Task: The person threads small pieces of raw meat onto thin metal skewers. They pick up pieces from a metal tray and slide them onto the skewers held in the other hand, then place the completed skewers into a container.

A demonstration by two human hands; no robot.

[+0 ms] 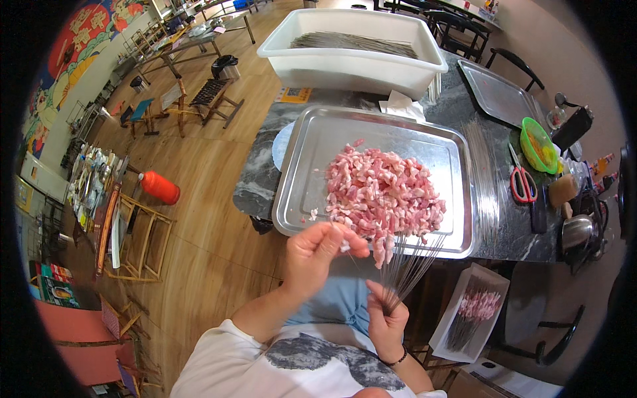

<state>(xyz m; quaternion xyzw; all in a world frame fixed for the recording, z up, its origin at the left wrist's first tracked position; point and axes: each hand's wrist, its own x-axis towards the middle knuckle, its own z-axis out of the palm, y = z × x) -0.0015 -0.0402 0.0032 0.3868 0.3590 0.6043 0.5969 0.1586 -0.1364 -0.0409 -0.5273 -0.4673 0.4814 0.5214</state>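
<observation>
My left hand [316, 256] pinches a small pale piece of meat [344, 246] over the near edge of the metal tray, and a thin line like a skewer shows beside its fingers. In my right hand [388, 313] is a fanned bundle of thin metal skewers [410, 268]. Bits of meat [382, 252] sit near the upper ends of some of these skewers. A heap of diced raw meat [383, 191] fills the middle and right of the tray [311, 149]. The heap hides the tips of several skewers.
Behind the tray stands a white plastic tub [348, 69] holding many skewers. To the right lie loose skewers [482, 179], red-handled scissors [522, 184] and a green bowl [539, 146]. A white box [492, 298] with meat skewers stands below the table's right side.
</observation>
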